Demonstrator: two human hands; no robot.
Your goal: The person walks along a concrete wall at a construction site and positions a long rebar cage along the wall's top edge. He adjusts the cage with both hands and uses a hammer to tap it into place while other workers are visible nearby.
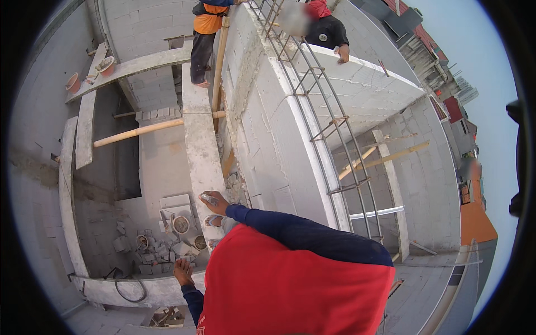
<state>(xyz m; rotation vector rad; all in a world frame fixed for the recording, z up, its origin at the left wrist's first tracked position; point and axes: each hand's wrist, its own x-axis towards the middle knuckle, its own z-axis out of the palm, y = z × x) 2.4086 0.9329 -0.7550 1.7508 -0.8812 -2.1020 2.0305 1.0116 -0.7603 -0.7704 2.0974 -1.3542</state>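
Atop the wall (268,139), the right hand (215,202) grips a small grey tool (209,198), the left hand (182,272) hangs empty and spread; keep footing steady beside the rebar (335,139).

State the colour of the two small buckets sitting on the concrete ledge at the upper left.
Both buckets are orange with pale insides, clearest in the head view, resting on the grey ledge.

Small shiny grey metal piece (209,198), lying roughly flat, gripped at fingertips above the narrow concrete beam (198,139), near its lower end.
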